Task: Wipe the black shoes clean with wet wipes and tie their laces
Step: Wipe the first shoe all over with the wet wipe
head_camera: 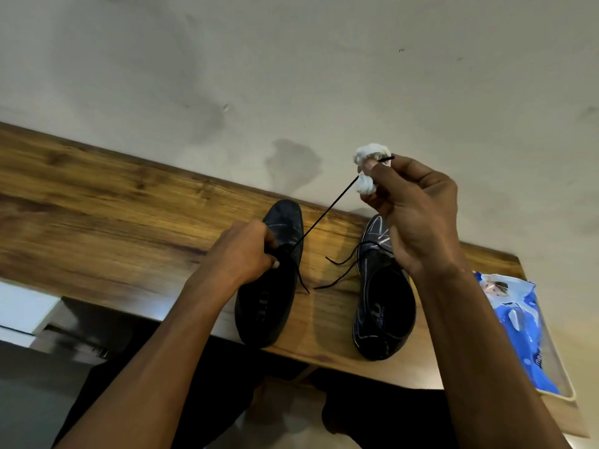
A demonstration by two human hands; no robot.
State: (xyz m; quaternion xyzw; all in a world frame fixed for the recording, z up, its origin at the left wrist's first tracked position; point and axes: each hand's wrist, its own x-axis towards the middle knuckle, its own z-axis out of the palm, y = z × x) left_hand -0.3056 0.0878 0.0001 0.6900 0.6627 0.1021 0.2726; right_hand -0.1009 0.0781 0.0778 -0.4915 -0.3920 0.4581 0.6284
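Two black shoes stand side by side on the wooden table (97, 205), toes toward the wall. My left hand (243, 251) grips the left shoe (269, 296) at its lacing. A black lace (327, 212) runs taut from that shoe up to my right hand (418, 215), which is raised above the right shoe (385, 315). The right hand pinches the lace end and also holds a crumpled white wet wipe (368, 170). The right shoe's laces (343, 270) lie loose on the table between the shoes.
A blue and white pack of wet wipes (515, 328) lies at the table's right end. The pale wall (291, 76) rises directly behind the table. My legs show below the table's front edge, and a white piece of furniture (22, 309) stands at lower left.
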